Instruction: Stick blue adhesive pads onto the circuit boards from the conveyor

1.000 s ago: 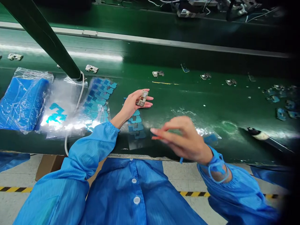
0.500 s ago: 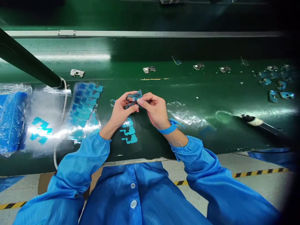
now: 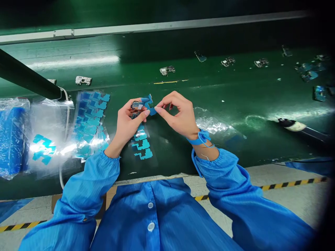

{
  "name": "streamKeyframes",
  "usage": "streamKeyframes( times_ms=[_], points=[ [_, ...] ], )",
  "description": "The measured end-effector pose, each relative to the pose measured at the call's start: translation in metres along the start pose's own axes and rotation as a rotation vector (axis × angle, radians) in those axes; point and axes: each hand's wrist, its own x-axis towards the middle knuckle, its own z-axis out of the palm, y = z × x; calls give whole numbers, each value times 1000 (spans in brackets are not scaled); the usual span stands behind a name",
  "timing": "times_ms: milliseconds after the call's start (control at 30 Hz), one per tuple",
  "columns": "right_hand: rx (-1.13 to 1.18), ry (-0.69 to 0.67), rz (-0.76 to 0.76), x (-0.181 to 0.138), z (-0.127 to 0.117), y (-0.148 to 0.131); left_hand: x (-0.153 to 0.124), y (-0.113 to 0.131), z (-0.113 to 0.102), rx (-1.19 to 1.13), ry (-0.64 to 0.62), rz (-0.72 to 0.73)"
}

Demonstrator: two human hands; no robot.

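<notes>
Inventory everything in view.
Small circuit board: one, grey, left hand
Film cutout: one, blue, at right hand
Film strip: one, blue, below left hand
Film sheets: several, blue, left
Plastic-wrapped block: one, blue, far left
Cable: one, white, left
Slanted post: one, green, left
Loose boards: several, silver, back
Clustered pieces: several, blue, right
Crumpled plastic: one, clear, right
Tool: one, black and cream, right
Bench: one, green, centre
Floor tape: several, yellow-black, below
Smock: one, blue, below
Wristband: one, blue, right wrist
Hands: two, bare, centre
</notes>
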Motion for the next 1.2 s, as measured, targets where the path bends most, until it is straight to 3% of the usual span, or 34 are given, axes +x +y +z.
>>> streamKeyframes(
  times_ms=[167,300,433,600,800,1200],
  points=[
    [-62,-38,17,3,-6,1,-1,3,1,-33,-40,-78],
    [36,12,181,4,-9,2,-1,10,-6,51,-54,-133],
    [229,-7,361,4,-4,4,2,17,-15,174,83,-166],
    [374,-35,499,3,2,2,5,17,-21,-70,160,-308],
    [477,-32,603,2,6,-3,8,11,-19,-305,214,-380],
    [477,-63,641,-3,11,4,1,19,-14,-282,64,-355]
  ],
)
